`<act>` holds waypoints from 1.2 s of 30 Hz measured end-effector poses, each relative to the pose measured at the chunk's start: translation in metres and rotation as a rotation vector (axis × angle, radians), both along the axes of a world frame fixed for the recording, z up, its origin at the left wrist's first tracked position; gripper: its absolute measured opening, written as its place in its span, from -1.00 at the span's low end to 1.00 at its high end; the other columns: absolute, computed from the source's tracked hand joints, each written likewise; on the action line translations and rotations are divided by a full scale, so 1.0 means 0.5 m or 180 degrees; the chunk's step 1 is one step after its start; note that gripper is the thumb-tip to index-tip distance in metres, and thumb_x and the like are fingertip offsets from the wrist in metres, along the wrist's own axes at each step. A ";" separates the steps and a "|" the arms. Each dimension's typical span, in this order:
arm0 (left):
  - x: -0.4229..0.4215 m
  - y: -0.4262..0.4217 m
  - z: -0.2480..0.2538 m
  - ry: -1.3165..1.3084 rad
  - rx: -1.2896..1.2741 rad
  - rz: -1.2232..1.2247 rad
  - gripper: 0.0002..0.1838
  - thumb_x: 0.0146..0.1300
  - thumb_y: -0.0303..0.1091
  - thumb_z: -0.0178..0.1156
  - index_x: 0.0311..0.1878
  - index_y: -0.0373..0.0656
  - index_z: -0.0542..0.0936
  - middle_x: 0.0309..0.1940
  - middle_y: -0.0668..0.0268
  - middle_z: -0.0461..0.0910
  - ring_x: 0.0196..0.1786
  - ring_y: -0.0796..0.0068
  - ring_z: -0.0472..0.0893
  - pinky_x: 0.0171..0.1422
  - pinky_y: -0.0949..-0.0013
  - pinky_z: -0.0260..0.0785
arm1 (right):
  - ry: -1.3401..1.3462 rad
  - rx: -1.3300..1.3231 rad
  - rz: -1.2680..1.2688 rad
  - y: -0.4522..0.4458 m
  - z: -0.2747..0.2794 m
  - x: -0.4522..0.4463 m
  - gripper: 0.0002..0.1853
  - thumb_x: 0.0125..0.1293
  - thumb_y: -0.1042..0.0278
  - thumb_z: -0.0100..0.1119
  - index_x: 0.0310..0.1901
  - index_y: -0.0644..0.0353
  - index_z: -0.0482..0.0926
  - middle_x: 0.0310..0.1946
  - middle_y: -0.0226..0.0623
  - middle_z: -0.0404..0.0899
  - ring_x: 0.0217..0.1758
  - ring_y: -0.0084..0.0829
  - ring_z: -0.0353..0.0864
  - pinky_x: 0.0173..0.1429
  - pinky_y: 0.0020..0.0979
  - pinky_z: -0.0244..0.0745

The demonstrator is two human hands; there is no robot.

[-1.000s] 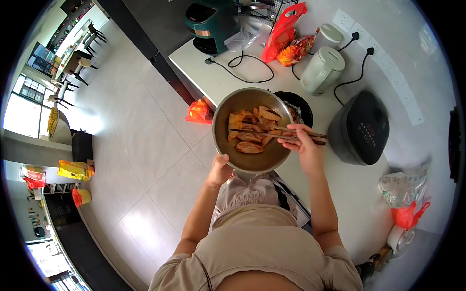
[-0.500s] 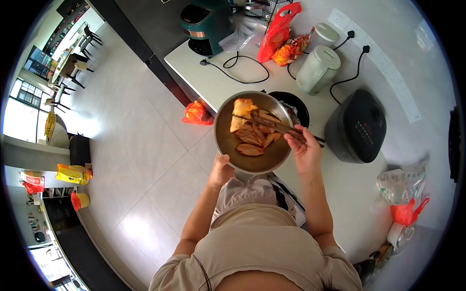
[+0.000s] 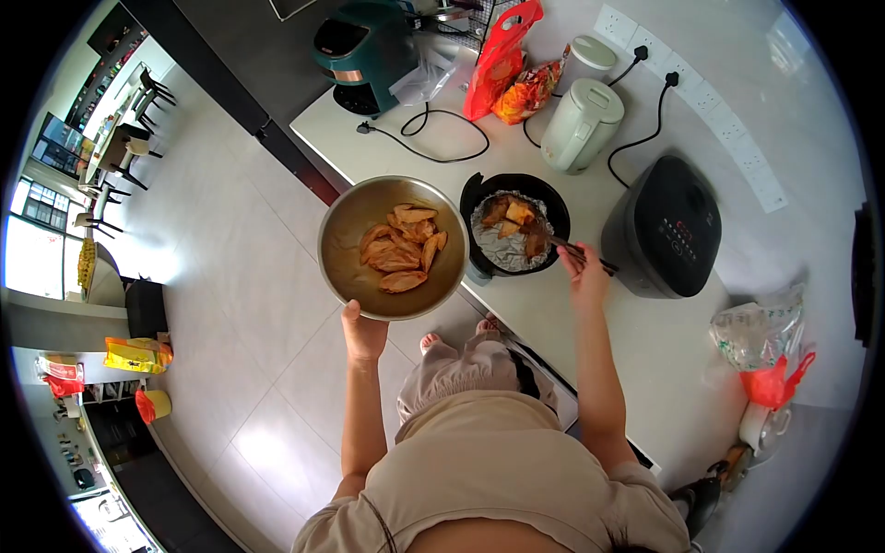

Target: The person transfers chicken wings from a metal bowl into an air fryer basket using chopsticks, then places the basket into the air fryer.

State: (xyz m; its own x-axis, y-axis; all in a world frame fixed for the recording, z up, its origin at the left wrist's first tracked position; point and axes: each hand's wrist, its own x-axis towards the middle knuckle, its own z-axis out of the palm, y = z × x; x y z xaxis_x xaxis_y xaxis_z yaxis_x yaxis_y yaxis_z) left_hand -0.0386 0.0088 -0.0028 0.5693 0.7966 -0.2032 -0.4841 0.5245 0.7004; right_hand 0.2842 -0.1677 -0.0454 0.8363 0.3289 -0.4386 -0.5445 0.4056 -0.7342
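Note:
My left hand grips the near rim of a steel mixing bowl, thumb over the edge, holding it up left of the counter. Several brown, sauce-coated chicken wings lie in the bowl. In my right hand is a pair of dark chopsticks, fingers closed around them. Their tips reach into a black round air fryer basket on the counter, lined with aluminium foil. Several browned pieces are on the foil; whether the tips still pinch one, I cannot make out.
A black rice cooker stands right of the basket, a pale green kettle behind it. Farther back are a dark green air fryer, its loose cord and a red plastic bag. Plugged cords run to wall sockets.
The bowl has moved left in my left hand, uncovering the foil-lined basket. My right hand's chopsticks have gone from over the bowl into the basket, and the pale golden piece has left the bowl.

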 end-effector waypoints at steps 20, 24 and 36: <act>0.006 -0.013 -0.002 -0.0046 0.0084 -0.0176 -0.09 -0.01 0.14 0.24 0.33 -0.20 0.20 0.30 0.24 0.25 0.33 0.26 0.25 0.38 0.15 0.11 | -0.0310 -0.0435 -0.0219 0.044 -0.051 -0.014 -0.83 0.30 0.45 0.04 -0.23 0.43 0.46 -0.31 -0.01 0.58 -0.30 -0.21 0.67 -0.12 -0.40 0.65; 0.014 -0.014 0.000 -0.0055 0.0085 -0.0321 -0.08 -0.01 0.16 0.24 0.32 -0.21 0.21 0.29 0.23 0.26 0.33 0.26 0.25 0.38 0.15 0.10 | -0.0562 -0.0552 -0.0198 0.031 0.004 -0.039 -0.84 0.30 0.45 0.05 -0.22 0.40 0.47 -0.33 -0.05 0.58 -0.31 -0.21 0.66 -0.09 -0.37 0.63; 0.046 -0.026 -0.016 0.0068 0.0080 -0.0697 -0.04 -0.05 0.19 0.26 0.33 -0.21 0.20 0.30 0.22 0.25 0.33 0.25 0.25 0.38 0.15 0.09 | -0.1938 -0.0225 0.2078 0.003 0.264 -0.129 -0.76 0.35 0.37 -0.02 -0.15 0.38 0.54 -0.34 -0.15 0.60 -0.36 -0.37 0.66 -0.26 -0.45 0.59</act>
State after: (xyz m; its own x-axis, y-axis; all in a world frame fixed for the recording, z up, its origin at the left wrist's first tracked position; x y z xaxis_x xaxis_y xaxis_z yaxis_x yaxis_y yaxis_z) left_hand -0.0157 -0.0043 -0.0109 0.7251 0.6593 -0.1986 -0.3454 0.5978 0.7235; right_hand 0.2196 -0.1664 0.0863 0.5865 0.8098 -0.0172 -0.1588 0.0942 -0.9828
